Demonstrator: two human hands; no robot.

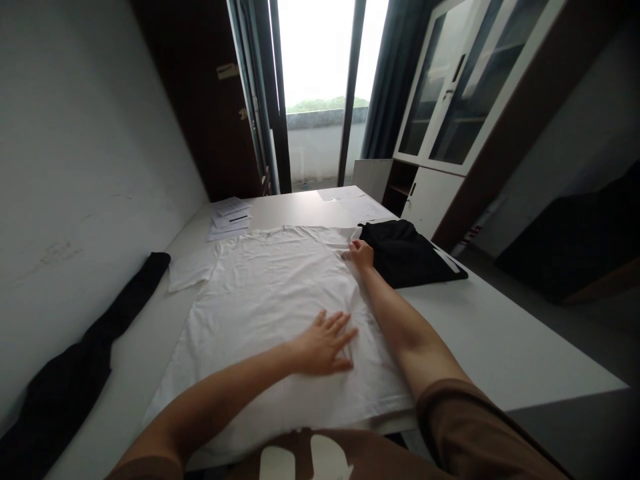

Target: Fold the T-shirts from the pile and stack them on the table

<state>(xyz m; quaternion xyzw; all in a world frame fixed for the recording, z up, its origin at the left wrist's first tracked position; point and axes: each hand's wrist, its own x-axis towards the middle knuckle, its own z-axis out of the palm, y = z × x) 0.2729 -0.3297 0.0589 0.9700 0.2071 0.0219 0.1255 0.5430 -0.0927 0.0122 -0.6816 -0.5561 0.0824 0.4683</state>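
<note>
A white T-shirt (260,300) lies spread on the white table, its collar end toward the window and its hem at my body. My left hand (325,345) rests on the lower right part of the shirt, fingers spread and palm down. At the shirt's right sleeve, my right hand (361,255) is closed in a pinch on the white fabric. Just beyond that hand lies a folded black garment (407,250), with a white strip on its right side. The shirt's left sleeve (193,267) lies out flat.
Papers (230,219) lie at the far left of the table (475,333), and more sheets (345,195) at the far end. A black garment (95,347) lies along the left wall. A white cabinet (435,193) stands behind, at right.
</note>
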